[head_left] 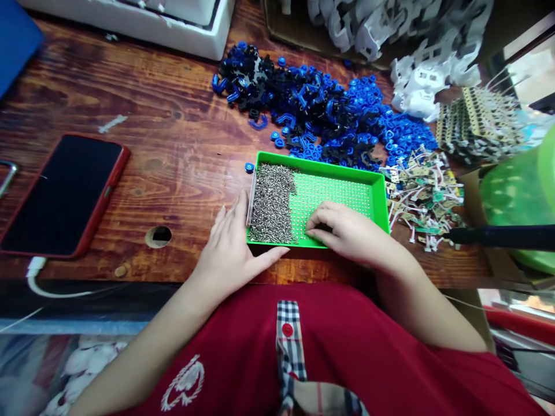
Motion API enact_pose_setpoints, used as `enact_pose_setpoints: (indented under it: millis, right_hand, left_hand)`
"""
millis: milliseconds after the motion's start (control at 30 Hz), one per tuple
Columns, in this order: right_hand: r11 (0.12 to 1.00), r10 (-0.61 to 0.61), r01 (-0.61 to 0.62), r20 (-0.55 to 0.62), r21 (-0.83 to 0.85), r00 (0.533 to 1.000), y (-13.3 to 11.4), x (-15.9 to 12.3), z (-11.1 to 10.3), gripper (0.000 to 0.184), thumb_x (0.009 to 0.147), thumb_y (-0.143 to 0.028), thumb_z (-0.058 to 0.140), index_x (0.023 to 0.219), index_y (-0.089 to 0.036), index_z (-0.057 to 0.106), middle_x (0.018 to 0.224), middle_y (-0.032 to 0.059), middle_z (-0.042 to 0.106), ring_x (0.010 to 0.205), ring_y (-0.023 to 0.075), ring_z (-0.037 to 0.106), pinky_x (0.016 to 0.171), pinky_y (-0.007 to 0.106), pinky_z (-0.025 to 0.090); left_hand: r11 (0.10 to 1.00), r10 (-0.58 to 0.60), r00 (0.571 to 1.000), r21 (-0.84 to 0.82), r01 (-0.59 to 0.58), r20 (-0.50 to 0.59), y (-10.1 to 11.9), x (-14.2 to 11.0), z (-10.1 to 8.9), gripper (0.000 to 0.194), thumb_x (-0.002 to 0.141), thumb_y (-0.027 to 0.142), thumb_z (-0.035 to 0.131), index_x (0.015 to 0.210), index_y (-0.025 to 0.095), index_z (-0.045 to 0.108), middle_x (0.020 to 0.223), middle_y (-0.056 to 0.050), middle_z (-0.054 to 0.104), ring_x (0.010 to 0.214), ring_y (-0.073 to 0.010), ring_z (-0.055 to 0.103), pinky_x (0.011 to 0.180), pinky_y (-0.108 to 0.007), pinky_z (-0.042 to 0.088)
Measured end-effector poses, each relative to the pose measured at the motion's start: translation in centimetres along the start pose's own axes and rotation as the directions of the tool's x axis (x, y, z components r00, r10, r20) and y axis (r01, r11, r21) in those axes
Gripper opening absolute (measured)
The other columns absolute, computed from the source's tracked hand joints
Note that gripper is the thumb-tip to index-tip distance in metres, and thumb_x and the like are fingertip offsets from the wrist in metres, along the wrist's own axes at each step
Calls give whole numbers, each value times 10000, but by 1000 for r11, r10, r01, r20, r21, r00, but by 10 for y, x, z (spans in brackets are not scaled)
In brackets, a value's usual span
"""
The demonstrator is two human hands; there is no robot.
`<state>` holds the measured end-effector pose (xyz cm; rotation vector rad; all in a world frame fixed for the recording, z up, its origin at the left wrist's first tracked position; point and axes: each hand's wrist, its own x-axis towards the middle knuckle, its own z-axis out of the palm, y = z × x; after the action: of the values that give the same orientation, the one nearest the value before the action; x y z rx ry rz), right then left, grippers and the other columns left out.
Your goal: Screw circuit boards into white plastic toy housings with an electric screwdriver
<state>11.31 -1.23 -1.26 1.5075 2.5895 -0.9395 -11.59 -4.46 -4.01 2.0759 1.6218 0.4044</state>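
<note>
The green tray (pixel 333 190) lies on the wooden table (pixel 186 133), near the edge which is closest to the person, with its long side running across. In its left part there is a dense layer of small metal screws (pixel 272 205). The right part shows a floor with many rows of small dots, and a few screws lie loose along the border of the layer.

The left hand (pixel 228 248) is at the left end of the tray, beside a thin metallic strip (pixel 251 199). Its fingers are stretched and lie close to each other, while the thumb stands apart, pointing along the near wall. The right hand (pixel 342 231) is over the dotted floor, with the fingers bent and the tips of thumb and forefinger close together; I cannot tell whether they hold something.

Just beside the left far corner is one single blue button (pixel 249 167). Behind the tray spreads a heap of blue and black plastic parts (pixel 312 110). To the right of the tray is a pile of small circuit boards with white wires (pixel 427 196), and farther back are white plastic shells (pixel 420 86). Well apart on the left, a phone in a red case (pixel 65 196) is connected to a white cable (pixel 37 266).
</note>
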Motion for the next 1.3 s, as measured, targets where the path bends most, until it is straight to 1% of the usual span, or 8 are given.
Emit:
enact_pose_setpoints:
  millis: [167,300,400,567,733,900,1100,1300]
  right_hand:
    - [1000,16,-17,-41,-20,999,13,-13,-12,143,868,-301,482,892,-196,575,922,40,545,894,161,529,823,324,442]
    - [996,-76,77,18,-38,997,25,-23,-22,107,847,-265,505,875,-207,590,929,33,530,899,146,525,836,306,447]
    - [987,-153,155,40,-40,987,27,-24,-23,108,851,-258,502,876,-206,594,934,29,530,892,133,524,814,286,450]
    - [970,-209,217,77,-111,975,23,-15,-20,124,859,-251,489,881,-197,599,931,31,543,875,137,529,794,293,452]
    - [966,-209,227,147,-120,967,24,-15,-27,136,861,-256,502,934,-212,608,980,31,556,916,143,541,812,293,458]
    - [985,-157,163,111,-47,981,22,-15,-33,164,866,-284,507,984,-220,601,984,32,557,929,135,541,828,279,457]
    - [965,-252,259,130,-47,959,1,4,-22,133,860,-244,510,940,-217,612,961,26,555,915,140,527,797,273,438]
    - [967,-249,254,124,-30,961,-2,13,-18,114,839,-245,542,921,-218,615,944,26,547,917,145,514,818,283,416]
  left_hand:
    - [1000,-4,1000,-22,4,3,0,1,0,1046,692,632,589,1446,102,96,1472,-223,286,1346,-377,285,1091,-520,265]
    - [999,14,1000,-42,-15,-10,0,3,0,1036,689,605,610,1452,137,88,1477,-192,290,1340,-365,304,1096,-506,267]
    - [999,20,1000,-49,-21,-9,-1,4,0,1025,685,599,618,1449,140,111,1475,-182,299,1340,-365,303,1095,-508,269]
    - [999,21,1000,-47,-21,-7,-1,4,1,1030,686,615,604,1442,101,129,1478,-204,287,1353,-345,288,1112,-496,242]
    - [999,-13,1000,-36,13,0,0,3,1,1052,686,627,597,1454,115,92,1503,-189,235,1358,-360,267,1101,-510,253]
    - [999,18,1000,-29,-19,-6,0,3,2,1065,686,630,596,1450,83,94,1498,-201,239,1357,-328,288,1118,-482,232]
    - [999,41,999,-32,-41,-15,-2,4,2,1026,691,614,599,1441,100,126,1502,-196,234,1357,-310,295,1122,-474,224]
    - [999,37,999,-14,-37,18,-2,5,2,984,700,620,581,1420,75,190,1499,-208,234,1357,-310,293,1130,-450,211]
